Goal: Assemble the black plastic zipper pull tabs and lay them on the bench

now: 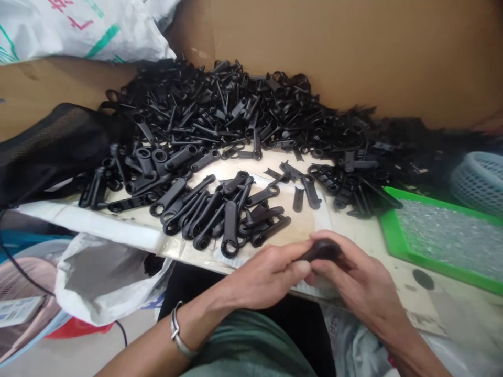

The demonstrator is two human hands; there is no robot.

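Observation:
Near the table's front edge, my left hand [271,272] and my right hand [353,272] are both closed on one black plastic part [320,250]. My left thumb and fingers pinch its left end, while my right fingers wrap round its rounded right end. Much of the part is hidden by my fingers. Left of my hands lies a group of black plastic handle-shaped parts [230,225] with ring ends. Beyond them rises a large heap of similar black parts [220,110]. A small flat black piece [298,199] lies just past my hands.
A green tray [393,230] of small clear pieces stands at the right, with a pale blue basket [479,180] behind it. An open white sack [106,283] hangs below the table edge at left. Cardboard [353,57] walls the back. A black bag [51,152] lies left.

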